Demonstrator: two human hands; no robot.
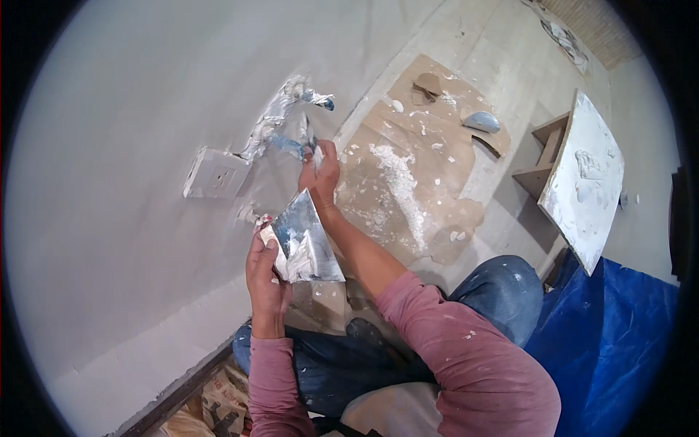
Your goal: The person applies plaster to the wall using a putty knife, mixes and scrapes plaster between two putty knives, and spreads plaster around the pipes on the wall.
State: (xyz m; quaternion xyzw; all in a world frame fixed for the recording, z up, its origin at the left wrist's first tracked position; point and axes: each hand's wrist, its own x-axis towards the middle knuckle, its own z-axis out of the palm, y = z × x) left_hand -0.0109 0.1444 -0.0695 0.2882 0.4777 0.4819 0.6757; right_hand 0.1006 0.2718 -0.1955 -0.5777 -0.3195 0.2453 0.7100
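My left hand point(263, 271) is closed round a wide putty knife point(325, 255), its blade turned upward and loaded with white plaster point(300, 256). My right hand point(320, 173) grips a narrow putty knife point(309, 132), held close to the wall; the fingers partly hide its handle. Beside that hand, a thick, rough band of white plaster point(275, 116) runs up the wall from an electrical outlet point(222, 175). Two blue pieces stick out of it: a blue stub point(328, 103) at the upper end and a blue strip point(285, 144) lower down, near my right fingers.
Brown cardboard point(368, 193) strewn with plaster crumbs covers the floor to the right. A round metallic piece point(482, 121) lies on it. Farther right stands a plaster-smeared board point(586, 175) on a wooden frame, with a blue tarp point(601, 335) below. Bags point(224, 400) sit at the lower left.
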